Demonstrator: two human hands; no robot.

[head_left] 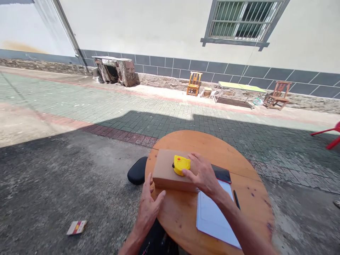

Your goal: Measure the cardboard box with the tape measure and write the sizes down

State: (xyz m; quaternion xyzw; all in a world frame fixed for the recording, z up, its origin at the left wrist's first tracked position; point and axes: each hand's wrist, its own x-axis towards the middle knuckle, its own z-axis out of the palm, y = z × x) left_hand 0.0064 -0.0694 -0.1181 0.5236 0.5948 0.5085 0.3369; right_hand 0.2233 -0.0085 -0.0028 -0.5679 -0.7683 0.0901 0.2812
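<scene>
A brown cardboard box (166,170) lies on a round wooden table (202,143). On top of the box sits a yellow tape measure (181,164). My right hand (203,174) rests on the box, its thumb and fingers curled against the tape measure's right side. My left hand (149,207) is held open just in front of the box's near left corner, fingers apart, touching or almost touching the box edge. Under my right forearm lies a white sheet of paper (212,216), with a black pen (236,199) to its right and a dark phone (222,174) behind it.
A black stool seat (136,171) stands left of the table. A small card or packet (76,227) lies on the ground at lower left. Far off by the wall stand wooden chairs (194,83), a low green table (241,87) and an old cabinet (117,70). A red chair leg (330,136) shows at the right edge.
</scene>
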